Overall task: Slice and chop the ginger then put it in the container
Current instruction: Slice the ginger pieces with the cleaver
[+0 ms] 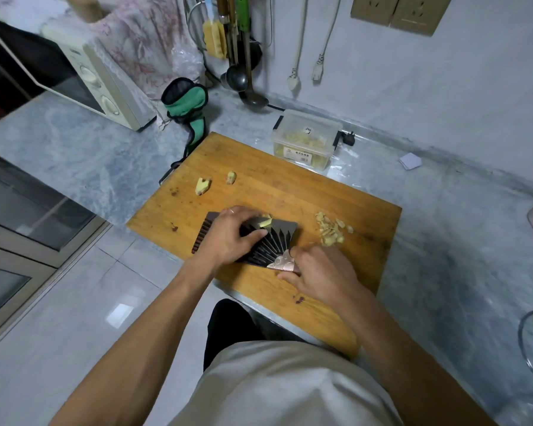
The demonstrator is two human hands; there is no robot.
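Note:
A wooden cutting board [290, 192] lies on the marble counter. On it a dark cleaver [274, 241] with a fan pattern rests almost flat. My right hand [317, 272] grips its handle at the near end. My left hand [231, 238] lies on top of the blade, thumb stretched along it, fingers curled around a pale ginger piece [265, 222] at the blade's far edge. A heap of sliced ginger [331, 230] sits to the right of the knife. Two ginger chunks [203, 186] [230, 177] lie at the board's far left. The clear plastic container [305, 139], with ginger inside, stands just beyond the board.
A microwave [90, 75] stands at the back left, with a green and black cloth holder [188, 103] beside it. Ladles [250, 87] and brushes hang against the wall. A glass rim [526, 348] shows at the right edge. The board overhangs the counter's near edge above the tiled floor.

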